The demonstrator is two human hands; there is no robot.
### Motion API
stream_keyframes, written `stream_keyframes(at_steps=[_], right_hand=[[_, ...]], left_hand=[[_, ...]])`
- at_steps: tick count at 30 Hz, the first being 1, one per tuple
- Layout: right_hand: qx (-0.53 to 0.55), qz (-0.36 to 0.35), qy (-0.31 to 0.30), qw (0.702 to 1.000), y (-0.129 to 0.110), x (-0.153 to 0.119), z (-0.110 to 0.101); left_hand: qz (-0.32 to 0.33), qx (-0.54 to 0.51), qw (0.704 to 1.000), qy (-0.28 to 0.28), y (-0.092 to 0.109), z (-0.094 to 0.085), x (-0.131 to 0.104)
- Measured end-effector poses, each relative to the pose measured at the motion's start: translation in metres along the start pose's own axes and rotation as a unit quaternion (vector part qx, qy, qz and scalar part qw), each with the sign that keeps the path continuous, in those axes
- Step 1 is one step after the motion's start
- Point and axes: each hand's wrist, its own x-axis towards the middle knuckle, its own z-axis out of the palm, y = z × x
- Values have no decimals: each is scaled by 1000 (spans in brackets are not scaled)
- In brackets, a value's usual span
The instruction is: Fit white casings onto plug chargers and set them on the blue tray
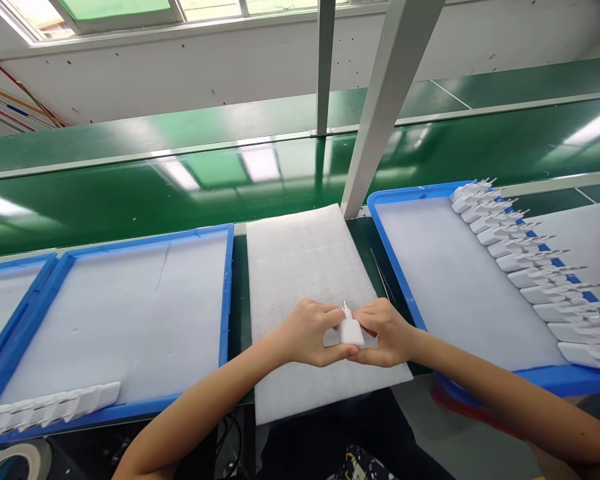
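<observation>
Left hand (307, 333) and right hand (385, 333) both gripping a white charger plug (351, 330) over the foam sheet (300, 260), blue tray (395, 200) with a charger row (535, 267) at right, another blue tray (227, 280) at left, thin tool, perhaps tweezers (383, 277), between sheet and right tray.

Small white plug adapter (351, 330), prongs up, over foam sheet (300, 267).

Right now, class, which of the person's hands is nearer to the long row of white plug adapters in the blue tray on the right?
Right. The right hand is beside that blue tray, left of the row of white plug adapters. The left hand is farther left, over the white foam sheet.
</observation>
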Motion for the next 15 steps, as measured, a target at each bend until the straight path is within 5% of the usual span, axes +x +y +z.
stream_keyframes(at_steps=[5, 9, 12, 15], right_hand=[[-65, 6, -38, 997, 6, 4, -11], [97, 100, -88, 986, 5, 10, -31], [209, 168, -57, 962, -1, 16, -36], [212, 195, -10, 957, -8, 20, -33]], left_hand=[[16, 30, 999, -20, -10, -5, 1], [73, 193, 977, 61, -18, -11, 2], [115, 326, 932, 110, -19, -18, 3], [123, 380, 909, 119, -16, -20, 1]])
